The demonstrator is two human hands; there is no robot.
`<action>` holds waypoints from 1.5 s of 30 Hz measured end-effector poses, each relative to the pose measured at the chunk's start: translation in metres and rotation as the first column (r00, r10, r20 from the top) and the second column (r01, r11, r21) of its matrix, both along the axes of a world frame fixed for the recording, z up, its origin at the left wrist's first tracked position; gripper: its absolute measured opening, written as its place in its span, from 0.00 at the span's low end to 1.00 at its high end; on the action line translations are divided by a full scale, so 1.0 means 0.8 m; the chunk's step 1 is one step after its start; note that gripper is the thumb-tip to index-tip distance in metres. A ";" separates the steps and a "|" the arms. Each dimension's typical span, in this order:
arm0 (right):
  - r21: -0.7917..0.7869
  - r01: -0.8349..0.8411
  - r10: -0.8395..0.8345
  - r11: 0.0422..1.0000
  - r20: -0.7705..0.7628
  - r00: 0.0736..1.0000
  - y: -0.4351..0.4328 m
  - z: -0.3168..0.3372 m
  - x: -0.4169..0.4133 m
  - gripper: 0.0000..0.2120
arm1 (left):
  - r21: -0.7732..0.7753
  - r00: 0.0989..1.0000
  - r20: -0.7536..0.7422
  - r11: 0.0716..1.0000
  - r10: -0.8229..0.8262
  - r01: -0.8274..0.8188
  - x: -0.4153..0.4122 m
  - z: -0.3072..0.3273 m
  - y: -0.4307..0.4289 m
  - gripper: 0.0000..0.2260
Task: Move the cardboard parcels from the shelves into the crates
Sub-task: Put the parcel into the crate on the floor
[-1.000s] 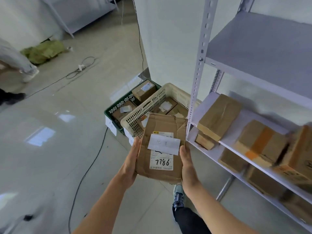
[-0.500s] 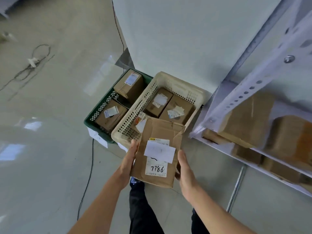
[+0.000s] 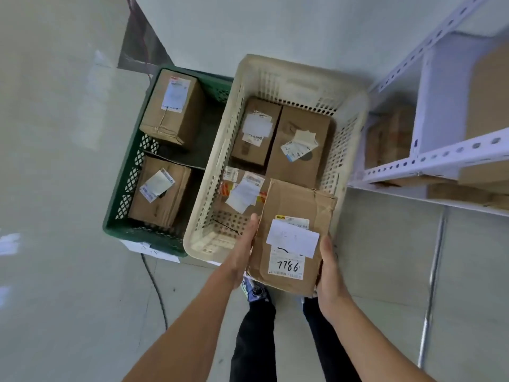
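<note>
I hold a flat cardboard parcel [image 3: 292, 213] marked 7786 between both hands, over the near right corner of the cream crate [image 3: 289, 73]. My left hand [image 3: 243, 252] grips its left edge and my right hand [image 3: 329, 274] grips its right edge, fingers hidden beneath. The cream crate holds three labelled parcels [image 3: 256, 133]. To its left, the green crate [image 3: 129, 175] holds two boxes [image 3: 172, 106]. More parcels [image 3: 391, 133] lie on the white shelves [image 3: 440, 153] at the right.
A black cable [image 3: 155, 288] runs along the floor in front of the green crate. A white wall stands behind both crates. My legs and shoes [image 3: 256, 293] are just below the parcel. A shelf post [image 3: 429, 285] meets the tiled floor at the right.
The view has tilted down and closed in on the crates. The parcel, still in both hands, has moved forward over the cream crate's near corner.
</note>
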State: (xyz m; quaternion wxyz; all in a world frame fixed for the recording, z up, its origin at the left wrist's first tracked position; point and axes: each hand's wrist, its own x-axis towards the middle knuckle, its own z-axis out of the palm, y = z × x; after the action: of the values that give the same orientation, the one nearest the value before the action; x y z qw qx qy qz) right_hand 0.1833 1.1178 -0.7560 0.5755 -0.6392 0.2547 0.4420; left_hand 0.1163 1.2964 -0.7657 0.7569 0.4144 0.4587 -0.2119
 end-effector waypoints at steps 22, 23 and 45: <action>-0.238 0.023 -0.039 0.971 -0.063 0.997 0.012 -0.216 0.050 0.45 | -0.014 0.980 -0.164 0.994 -0.111 0.110 0.062 -0.224 -0.015 0.34; -0.250 0.019 -0.041 0.968 -0.081 0.996 0.011 -0.222 0.052 0.45 | 0.009 0.980 -0.173 0.995 -0.096 0.099 0.063 -0.227 -0.017 0.34; -0.408 -0.209 0.086 0.889 -0.299 0.950 0.038 -0.232 0.101 0.41 | 0.207 0.952 -0.193 0.958 0.239 -0.199 0.078 -0.238 -0.052 0.49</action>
State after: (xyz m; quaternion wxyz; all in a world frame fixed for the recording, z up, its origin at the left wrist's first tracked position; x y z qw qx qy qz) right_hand 0.2643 1.1485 -0.9417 0.3418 -0.7020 0.3739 0.5005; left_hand 0.1788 1.2546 -0.9557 0.6795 0.4040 0.5993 -0.1264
